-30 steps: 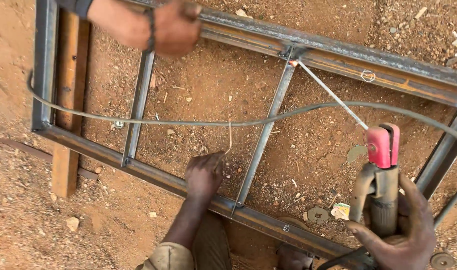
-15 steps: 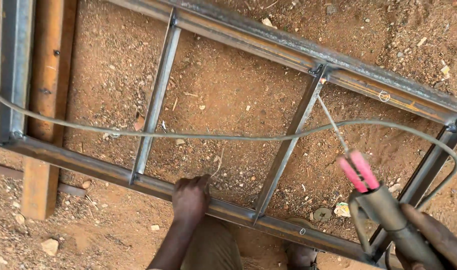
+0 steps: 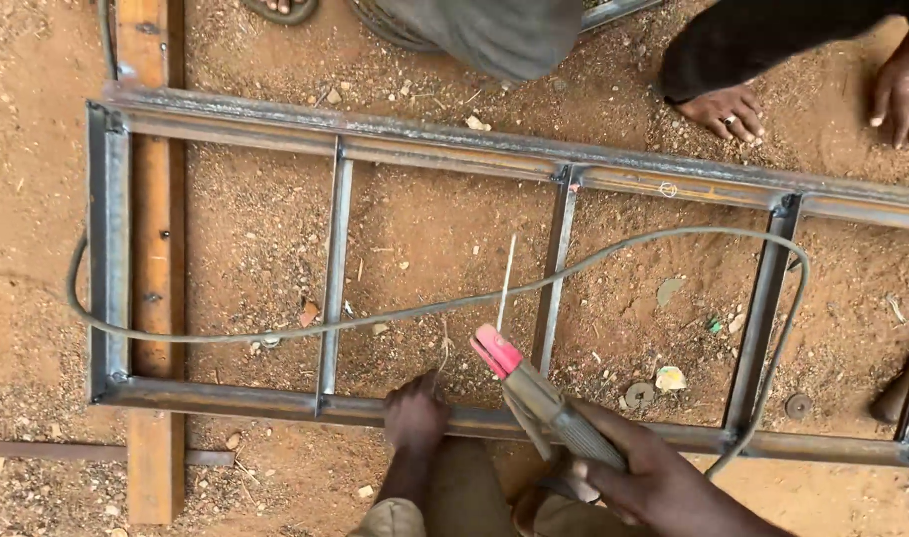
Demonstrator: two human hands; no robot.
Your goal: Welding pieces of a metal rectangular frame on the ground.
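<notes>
The person's left hand (image 3: 414, 413) and right hand (image 3: 658, 487) are bare, without gloves; a khaki sleeve cuff (image 3: 390, 517) shows at the left forearm.

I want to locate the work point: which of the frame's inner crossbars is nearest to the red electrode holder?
The second crossbar from the left. The electrode holder in the right hand sits just beside it; the other crossbars lie farther off.

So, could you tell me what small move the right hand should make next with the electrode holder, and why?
Probably lower the rod tip toward a joint. The right hand grips the electrode holder, whose rod points up over bare dirt, touching no bar, while the left hand rests on the metal frame.
</notes>
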